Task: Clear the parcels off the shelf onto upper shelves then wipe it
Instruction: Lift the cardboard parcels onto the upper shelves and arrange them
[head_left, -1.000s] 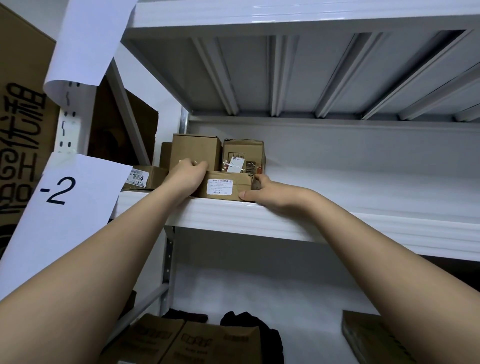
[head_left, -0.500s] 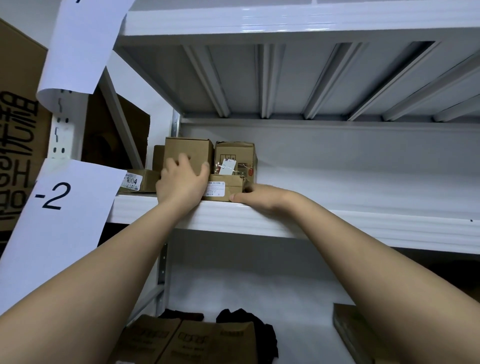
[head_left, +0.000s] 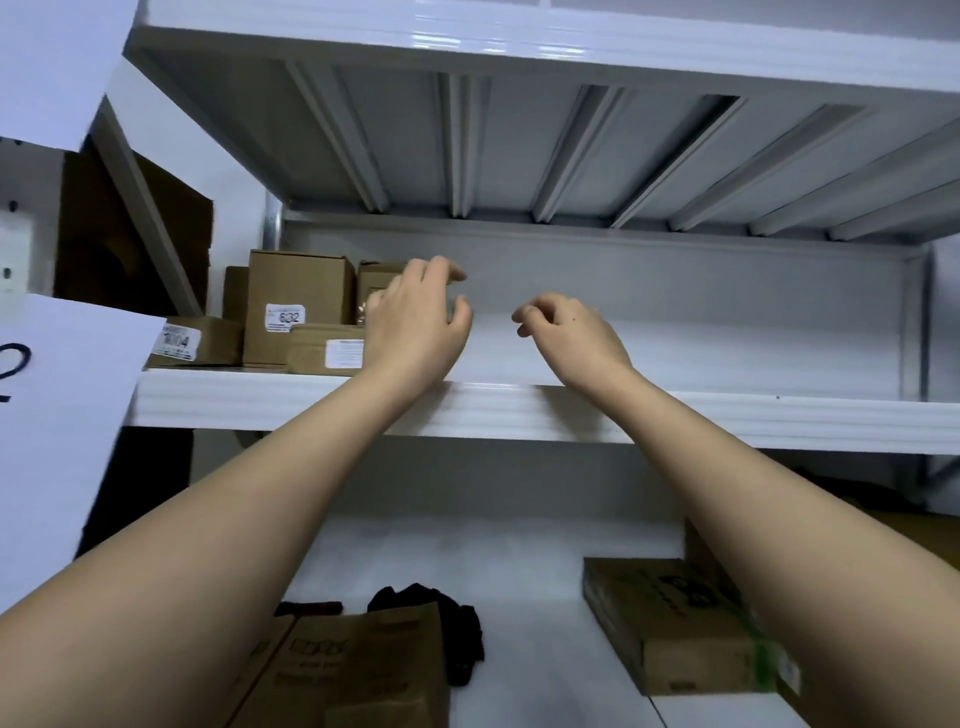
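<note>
Several small brown parcels sit at the left end of the upper white shelf (head_left: 519, 410): a tall box labelled 632 (head_left: 296, 306), a flat box (head_left: 324, 356) in front of it, and a low box labelled 1004 (head_left: 200, 340). My left hand (head_left: 415, 325) hovers just right of them with loosely curled fingers, holding nothing and partly hiding another box (head_left: 376, 286). My right hand (head_left: 569, 335) hangs over the bare shelf, fingers relaxed and empty. On the lower shelf (head_left: 519, 571) lie a flat carton (head_left: 670, 623) and a brown parcel (head_left: 353, 670).
A black cloth (head_left: 447, 623) lies on the lower shelf behind the brown parcel. White paper signs (head_left: 57, 415) hang on the left upright. Large brown cartons (head_left: 130, 234) stand beyond the rack at left. The ribbed underside of another shelf (head_left: 519, 130) is overhead.
Both hands have let go of the flat box and lifted off the shelf, drawing to the right. The view has shifted right, showing more bare shelf.
</note>
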